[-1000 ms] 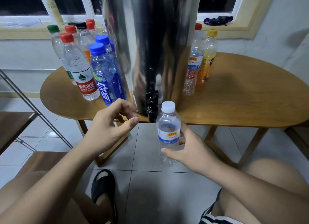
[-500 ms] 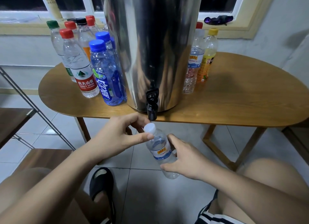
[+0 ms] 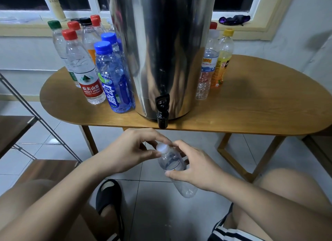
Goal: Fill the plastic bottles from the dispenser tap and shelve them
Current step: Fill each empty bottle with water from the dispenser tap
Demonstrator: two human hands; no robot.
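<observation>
The bottle (image 3: 172,167), judged light and crushable, is held round its body by the right hand (image 3: 195,169); its cap (image 3: 162,148) is pinched by the left hand (image 3: 129,151).

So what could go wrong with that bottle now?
The left hand pinches the cap while the right hand holds the bottle tilted over the floor, so the cap could slip and drop there. The bottle is capped and tilted below the tap; opening the tap too soon would probably wet the floor.
</observation>
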